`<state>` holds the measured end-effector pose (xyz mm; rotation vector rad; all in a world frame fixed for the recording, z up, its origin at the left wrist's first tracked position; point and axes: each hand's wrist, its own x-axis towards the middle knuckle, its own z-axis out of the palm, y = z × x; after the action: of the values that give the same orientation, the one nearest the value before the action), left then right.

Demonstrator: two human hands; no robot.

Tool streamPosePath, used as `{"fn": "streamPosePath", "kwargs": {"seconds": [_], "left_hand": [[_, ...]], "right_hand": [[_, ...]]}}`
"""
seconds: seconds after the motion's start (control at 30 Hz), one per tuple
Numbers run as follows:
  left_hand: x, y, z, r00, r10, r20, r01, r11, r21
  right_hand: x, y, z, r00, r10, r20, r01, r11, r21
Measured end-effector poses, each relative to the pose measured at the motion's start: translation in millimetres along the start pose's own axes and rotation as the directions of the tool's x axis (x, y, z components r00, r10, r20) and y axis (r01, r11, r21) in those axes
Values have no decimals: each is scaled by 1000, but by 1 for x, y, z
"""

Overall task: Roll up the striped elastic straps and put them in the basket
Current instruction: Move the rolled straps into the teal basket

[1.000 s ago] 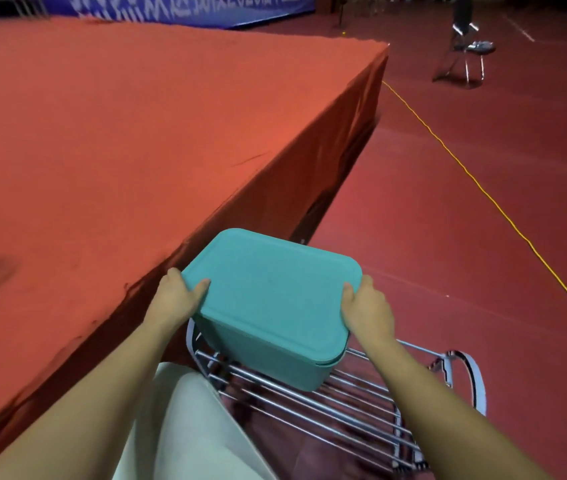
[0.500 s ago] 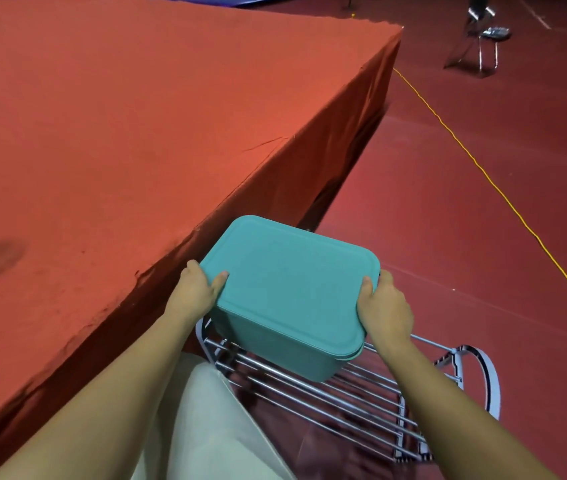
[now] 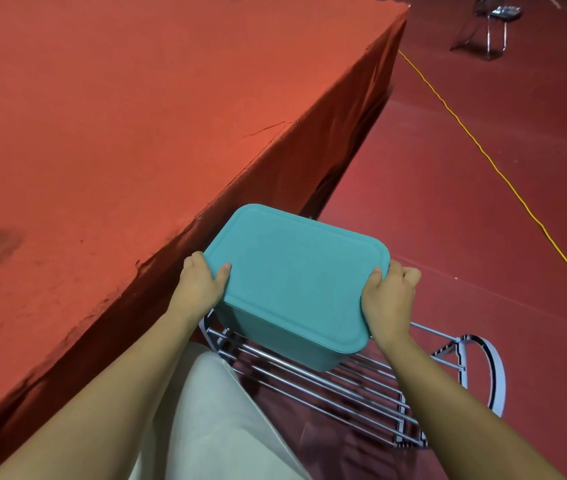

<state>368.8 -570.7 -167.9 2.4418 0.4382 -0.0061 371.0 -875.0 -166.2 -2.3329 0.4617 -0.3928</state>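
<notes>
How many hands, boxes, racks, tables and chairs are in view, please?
Hands: 2 (left hand, right hand, both holding the box)
Box: 1
Rack: 1
Table: 1
Chair: 1
Total: 6

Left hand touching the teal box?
Touching. Head view: left hand grips the teal box at its left edge, thumb lying on the lid.
</notes>
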Motion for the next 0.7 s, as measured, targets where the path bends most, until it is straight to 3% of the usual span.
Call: {"fn": "streamPosePath", "kwargs": {"seconds": [0.17, 0.37, 0.53, 0.6, 0.7], "left_hand": [[-2, 3, 0, 1000, -10, -15, 10, 1000, 29], [3, 12, 0, 999, -46, 28, 42, 993, 109], [3, 8, 4, 996, -71, 59, 64, 991, 116], [1, 2, 6, 999, -9, 47, 4, 995, 96], [-2, -7, 6, 980, 197, -12, -189, 956, 223]], "right_hand": [[-2, -2, -3, 999, 3, -39, -3, 1000, -4], [3, -3, -1, 988, 140, 58, -137, 989, -58], [6, -1, 8, 986, 147, 73, -145, 989, -35], [5, -1, 11, 986, 148, 72, -146, 989, -33], [1, 4, 17, 994, 63, 84, -60, 997, -47]]}}
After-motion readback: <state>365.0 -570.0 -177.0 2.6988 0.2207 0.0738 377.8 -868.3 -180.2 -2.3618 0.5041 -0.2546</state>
